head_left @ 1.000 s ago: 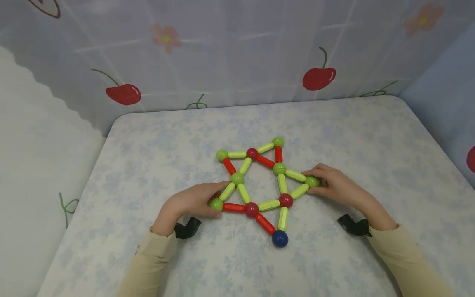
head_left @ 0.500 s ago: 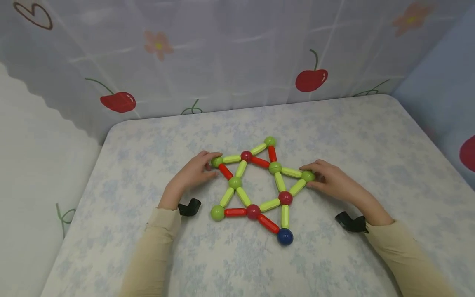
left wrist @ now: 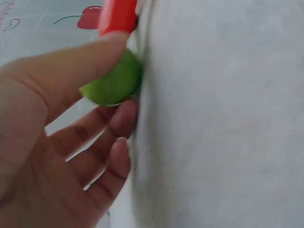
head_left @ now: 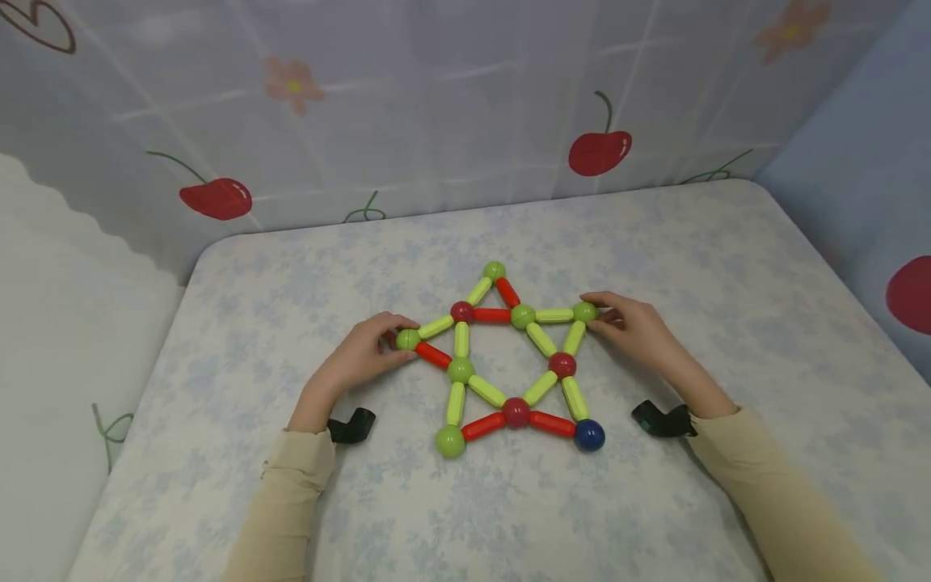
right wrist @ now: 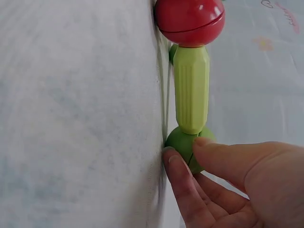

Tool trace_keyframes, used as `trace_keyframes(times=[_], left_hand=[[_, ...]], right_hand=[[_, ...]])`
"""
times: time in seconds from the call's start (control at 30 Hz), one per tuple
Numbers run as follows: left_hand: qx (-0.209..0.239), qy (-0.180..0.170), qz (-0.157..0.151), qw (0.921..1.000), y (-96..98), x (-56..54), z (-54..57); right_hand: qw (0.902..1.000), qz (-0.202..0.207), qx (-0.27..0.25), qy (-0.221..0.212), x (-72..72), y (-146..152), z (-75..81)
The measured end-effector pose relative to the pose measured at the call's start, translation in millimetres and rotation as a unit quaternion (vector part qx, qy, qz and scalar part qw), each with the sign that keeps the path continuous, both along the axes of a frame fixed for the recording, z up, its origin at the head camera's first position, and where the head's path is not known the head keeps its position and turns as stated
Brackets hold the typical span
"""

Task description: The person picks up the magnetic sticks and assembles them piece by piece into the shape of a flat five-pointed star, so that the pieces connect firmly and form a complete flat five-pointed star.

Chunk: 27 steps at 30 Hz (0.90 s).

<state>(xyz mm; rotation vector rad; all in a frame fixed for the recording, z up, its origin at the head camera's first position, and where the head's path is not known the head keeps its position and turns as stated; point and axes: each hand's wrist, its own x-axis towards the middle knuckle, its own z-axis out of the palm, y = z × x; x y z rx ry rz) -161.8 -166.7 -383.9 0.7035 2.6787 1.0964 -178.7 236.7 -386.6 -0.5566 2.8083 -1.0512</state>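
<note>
A flat six-pointed star (head_left: 494, 315) of magnetic rods and balls lies on the table. My left hand (head_left: 356, 356) pinches the green ball (head_left: 408, 339) at its left point; in the left wrist view the thumb lies over this ball (left wrist: 114, 83), near a red rod (left wrist: 118, 16). At the upper right point my right hand (head_left: 640, 331) pinches another green ball (head_left: 585, 312) between thumb and fingers. The right wrist view has a yellow-green rod (right wrist: 191, 90) running from it to a red ball (right wrist: 190, 19). A blue ball (head_left: 589, 435) forms the lower right point.
The table (head_left: 407, 517) has a pale, blue-patterned cover. Behind it hangs a curtain (head_left: 436, 121) with cherry prints. Black wrist pieces (head_left: 352, 426) jut inward from both sleeves.
My left hand has let go of the lower left green ball and taken the one above it. The star has turned counterclockwise, with my right hand still on its ball.
</note>
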Motion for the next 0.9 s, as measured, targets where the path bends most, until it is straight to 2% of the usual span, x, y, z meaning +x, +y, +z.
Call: trace_keyframes(times=[0.23, 0.4, 0.6, 0.67, 0.73, 0.83, 0.9], left_hand=[[0.013, 0.029, 0.055, 0.9980, 1.3, -0.7, -5.0], [0.009, 0.020, 0.065, 0.9976, 3.3, -0.6, -4.3], [0.003, 0.024, 0.059, 0.9980, 1.9, -1.3, -4.1], [-0.015, 0.039, 0.060, 0.9973, 2.9, 1.2, -0.5], [-0.030, 0.059, 0.064, 0.9958, 7.6, 7.8, 7.7], [-0.049, 0.085, 0.059, 0.9934, 23.3, 23.5, 24.1], [-0.064, 0.089, 0.040, 0.9932, 37.4, 34.6, 31.8]], right_hand=[[1.0000, -0.004, -0.007, 0.003, -4.5, -1, -0.7], [1.0000, -0.006, -0.001, -0.003, -3.8, 1, 0.7], [1.0000, 0.006, -0.003, 0.002, -2.1, 1, 2.5], [0.9997, 0.014, 0.010, 0.017, 2.1, 1, 5.9], [0.9983, 0.024, 0.032, 0.043, 9.2, 2, 11.5], [0.9937, 0.051, 0.060, 0.079, 22.0, 0, 19.8], [0.9898, 0.084, 0.073, 0.090, 28.4, -5, 22.0]])
